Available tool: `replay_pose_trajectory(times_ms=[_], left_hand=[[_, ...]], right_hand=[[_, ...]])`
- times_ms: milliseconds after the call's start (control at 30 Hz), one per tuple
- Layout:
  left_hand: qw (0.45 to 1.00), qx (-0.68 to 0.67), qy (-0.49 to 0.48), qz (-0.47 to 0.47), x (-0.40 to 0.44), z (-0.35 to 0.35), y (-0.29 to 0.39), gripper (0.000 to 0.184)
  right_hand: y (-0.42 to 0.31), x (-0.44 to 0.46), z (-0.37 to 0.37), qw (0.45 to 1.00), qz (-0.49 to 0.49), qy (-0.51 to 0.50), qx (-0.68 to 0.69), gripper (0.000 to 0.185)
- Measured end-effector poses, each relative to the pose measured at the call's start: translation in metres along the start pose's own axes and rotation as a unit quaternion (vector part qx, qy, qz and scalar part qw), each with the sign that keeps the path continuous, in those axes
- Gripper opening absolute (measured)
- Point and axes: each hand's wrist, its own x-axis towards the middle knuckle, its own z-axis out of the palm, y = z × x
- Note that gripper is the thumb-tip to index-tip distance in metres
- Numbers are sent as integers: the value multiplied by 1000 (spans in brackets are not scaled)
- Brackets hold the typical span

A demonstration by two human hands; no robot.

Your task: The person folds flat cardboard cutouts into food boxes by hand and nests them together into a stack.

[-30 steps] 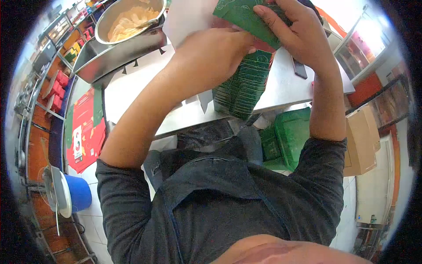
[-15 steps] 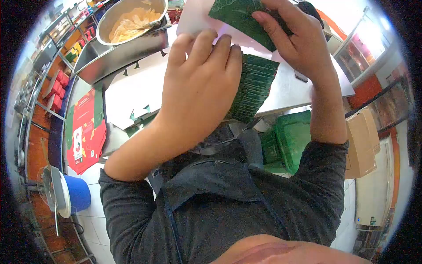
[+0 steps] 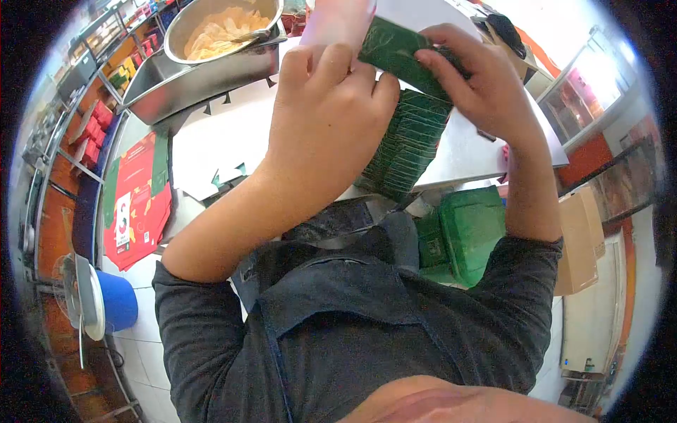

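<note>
My right hand [image 3: 486,84] grips a dark green, glossy, flat packet [image 3: 398,51], thumb on top and fingers behind it. My left hand [image 3: 338,106] is bent over with its fingers curled down; their tips are hidden, so I cannot make out what they hold. Just beyond its knuckles is a pale pinkish-white sheet or bag [image 3: 337,21], slightly blurred. Beside my left hand, a row of overlapping green packets [image 3: 409,144] fans toward me at the table edge, partly covered by the hand.
Left of my hands lie white cut-out card sheets [image 3: 226,137] and red-green printed card pieces [image 3: 137,204]. A steel bowl [image 3: 173,42] of pale flat pieces, with a utensil in it, rests on a steel pan [image 3: 204,88]. Below are a green crate [image 3: 472,233], a cardboard box [image 3: 580,240] and a blue bucket [image 3: 118,299].
My right hand has lowered the green packet, bringing it closer to my left hand and the fanned row. The pinkish-white sheet has shifted and shows above my left fingers. The camera view has shifted slightly.
</note>
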Motion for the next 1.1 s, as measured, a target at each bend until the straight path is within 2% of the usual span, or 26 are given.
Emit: replay_pose_trajectory(times_ms=[67,100,200,300,400,500,600,700,800,1100], left_hand=[[1000,-4,21,5,0,2,-2,5],[999,-7,31,9,0,3,-2,6],[1000,-15,15,3,2,-2,2,7],[1000,-6,-4,-7,0,-1,2,8],[1000,-16,7,-4,-2,2,-1,9],[1000,-15,7,-1,-3,1,0,9],[999,-31,13,-7,-1,-1,3,8],[1000,-23,15,-5,-1,-1,4,8],[999,-29,30,-7,-3,3,1,7],[1000,-26,11,-12,-4,2,-5,6]], right_hand=[[-1,0,-4,999,-1,49,19,18],[-2,3,-7,993,32,46,103,20],[-34,19,-38,984,110,-96,97,20],[-16,20,-22,999,-2,-39,-4,21],[-27,19,-27,990,84,-95,-68,28],[-10,10,-13,993,-50,-4,-111,22],[-17,9,-11,972,-80,16,-222,23],[-15,4,-5,988,-51,13,-148,22],[-1,0,3,981,-112,36,-156,22],[-6,-3,-5,998,-13,-48,-43,21]])
